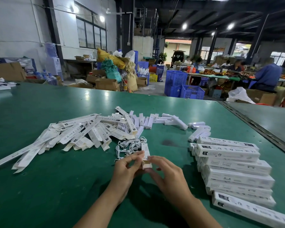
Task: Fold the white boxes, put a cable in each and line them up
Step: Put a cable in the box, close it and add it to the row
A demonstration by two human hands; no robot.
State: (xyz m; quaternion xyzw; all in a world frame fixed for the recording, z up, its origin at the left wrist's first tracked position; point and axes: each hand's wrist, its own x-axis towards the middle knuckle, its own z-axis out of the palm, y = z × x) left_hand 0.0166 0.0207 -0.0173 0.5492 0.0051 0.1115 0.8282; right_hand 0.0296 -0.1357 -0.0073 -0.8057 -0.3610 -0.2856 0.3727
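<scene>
Both hands were clamped on one white box (146,153) at lower centre of the frame. The left hand (127,163) had thumb & fingers curled on the box's left side. The right hand (169,175) pinched the near end, where a brownish inner flap showed. The box was held off the green table (39,186), its far end pointing up-frame over the heap of white cables (130,146) just beyond the fingers.

The step in hand was prob. squaring the sleeve and tucking the near end flap. Whether a cable was already inside couldn't be told.

To do it well:
- The left hand should brace the long walls so the tube stays square, not squashed.
- The right thumb should fold the small side tabs in first, then the tuck flap, pressing along the crease rather than at the tip.
- If the far end was open, it was best left so for loading a cable, since the heap lay close.

Unfolded blanks (76,132) were piled at mid-left. Finished boxes (234,170) were stacked in a stepped row at right, running toward the bottom-right corner. The next box would belong at the end of that row, edges parallel to the others. Small white units (155,120) lay scattered at upper centre of the table.
</scene>
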